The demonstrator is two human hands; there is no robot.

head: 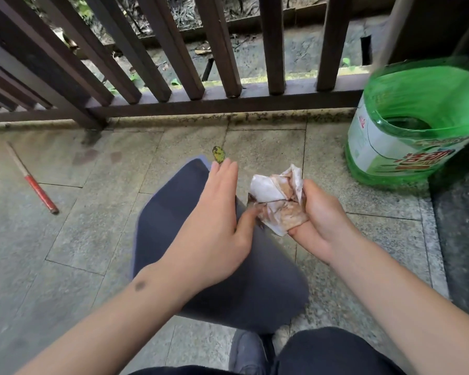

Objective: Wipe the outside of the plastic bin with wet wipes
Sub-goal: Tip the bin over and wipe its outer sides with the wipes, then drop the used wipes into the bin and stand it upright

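A dark grey plastic bin (173,220) lies tipped on the tiled floor in front of me, its side facing up. My left hand (214,226) rests flat on that side with straight fingers; its thumb touches the wipe. My right hand (317,217) grips a crumpled white wet wipe (276,201), stained brown with dirt, just right of the bin and above the floor.
A cut-open green plastic bottle (412,123) stands at the right by a dark wall. A dark wooden railing (173,77) runs along the far edge of the floor. A red-handled tool (33,180) lies at the left. A small leaf (218,154) sits beyond the bin. My shoe (248,353) is below.
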